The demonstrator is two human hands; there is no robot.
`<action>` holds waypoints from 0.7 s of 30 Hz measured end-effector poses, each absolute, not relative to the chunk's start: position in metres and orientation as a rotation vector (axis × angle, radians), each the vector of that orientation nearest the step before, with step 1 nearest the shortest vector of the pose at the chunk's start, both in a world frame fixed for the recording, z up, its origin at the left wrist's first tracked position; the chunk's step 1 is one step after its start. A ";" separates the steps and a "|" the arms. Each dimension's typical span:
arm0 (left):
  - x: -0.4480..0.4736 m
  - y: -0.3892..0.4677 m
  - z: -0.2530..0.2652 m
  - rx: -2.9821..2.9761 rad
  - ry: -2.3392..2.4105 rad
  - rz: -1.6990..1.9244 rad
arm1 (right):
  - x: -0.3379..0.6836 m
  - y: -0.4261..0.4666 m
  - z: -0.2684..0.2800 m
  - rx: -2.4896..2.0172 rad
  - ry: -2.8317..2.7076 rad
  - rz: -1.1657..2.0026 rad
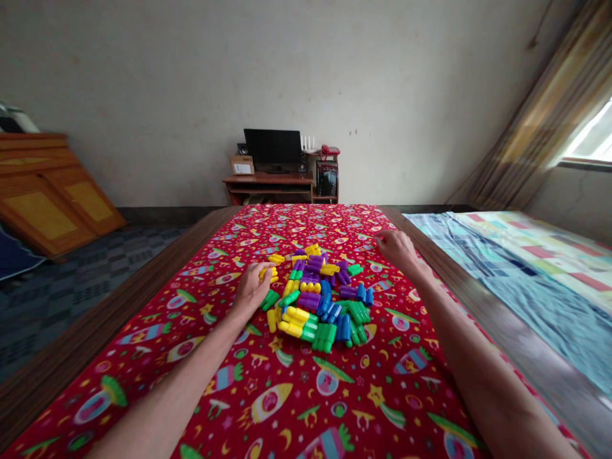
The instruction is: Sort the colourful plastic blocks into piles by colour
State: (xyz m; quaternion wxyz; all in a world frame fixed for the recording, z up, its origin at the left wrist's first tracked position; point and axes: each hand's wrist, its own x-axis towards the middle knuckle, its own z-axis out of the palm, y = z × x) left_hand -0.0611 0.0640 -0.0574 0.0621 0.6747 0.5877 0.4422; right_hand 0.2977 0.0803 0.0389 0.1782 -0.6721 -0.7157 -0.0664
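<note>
Plastic toy blocks lie in a loose heap in the middle of the red cloth (268, 401). Among them are green blocks (324, 336), yellow-and-green blocks (297, 322), blue blocks (331, 311) and purple blocks (310, 301). At the heap's left edge, my left hand (252, 287) has its fingers closed round a yellow block (270, 274). A dark green block (270, 300) lies just below those fingertips. My right hand (398, 247) is low over the cloth's right side, apart from the heap. Its fingers are curled, and whatever they may hold is hidden.
The cloth covers a long table with a dark wooden edge (466, 319). Beyond it stands a desk (270, 180) with a monitor (273, 148) and a red telephone (329, 152). On the right is a bed (516, 287); a wooden cabinet (52, 191) stands left.
</note>
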 end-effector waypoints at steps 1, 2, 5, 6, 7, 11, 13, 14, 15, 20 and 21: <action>-0.061 0.064 -0.057 2.041 1.779 1.339 | 0.287 0.076 0.043 -1.789 -2.159 -0.128; -0.062 0.064 -0.057 2.044 1.779 1.340 | 0.276 0.070 0.048 -1.658 -2.308 -0.044; -0.062 0.062 -0.055 2.073 1.764 1.334 | 0.241 0.048 0.056 -1.299 -2.681 0.282; -0.061 0.062 -0.054 2.084 1.759 1.329 | 0.231 0.040 0.057 -1.218 -2.754 0.361; -0.061 0.062 -0.054 2.093 1.756 1.324 | 0.222 0.033 0.057 -1.156 -2.802 0.412; -0.060 0.063 -0.054 2.101 1.758 1.314 | 0.196 0.014 0.046 -0.972 -2.817 0.411; -0.060 0.063 -0.055 2.101 1.758 1.313 | 0.189 0.012 0.036 -0.927 -2.809 0.345; -0.060 0.063 -0.055 2.102 1.758 1.311 | 0.186 0.012 0.031 -0.917 -2.815 0.300; -0.060 0.063 -0.055 2.102 1.757 1.310 | 0.184 0.011 0.027 -0.917 -2.825 0.250; -0.059 0.062 -0.055 2.094 1.756 1.308 | 0.177 0.002 0.015 -1.045 -2.837 0.047; -0.059 0.062 -0.055 2.089 1.760 1.307 | 0.176 0.000 0.014 -1.064 -2.825 0.028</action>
